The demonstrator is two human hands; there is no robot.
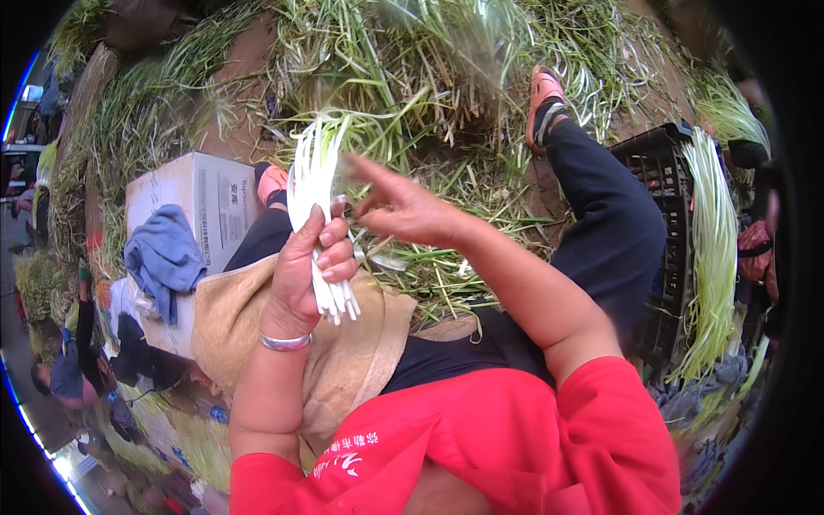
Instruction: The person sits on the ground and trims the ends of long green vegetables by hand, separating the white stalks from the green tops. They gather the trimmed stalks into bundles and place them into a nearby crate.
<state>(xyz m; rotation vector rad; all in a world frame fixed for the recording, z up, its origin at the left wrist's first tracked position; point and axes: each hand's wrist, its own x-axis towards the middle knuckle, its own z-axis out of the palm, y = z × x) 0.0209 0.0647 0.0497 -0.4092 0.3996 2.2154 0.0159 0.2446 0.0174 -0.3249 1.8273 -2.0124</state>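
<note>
My left hand [318,257] is closed around a bundle of long pale stalks [315,174], which look like blanched garlic chives. Their white cut ends stick out below my fist, and the yellowish-green tops bend over above it. Just to the right of the bundle is my right hand [399,209], fingers apart and slightly blurred, with nothing visible in it. Under my left forearm a tan towel [241,315] covers my lap. A heap of loose green leaves and straw-like trimmings [412,71] spreads over the ground between and beyond my feet.
Left of me a white cardboard box [161,187] carries a blue cloth [166,257]. A black plastic crate [663,174] stands by my right leg, with a long bunch of pale stalks [711,257] lying along its top. Another person [71,370] is at the far left.
</note>
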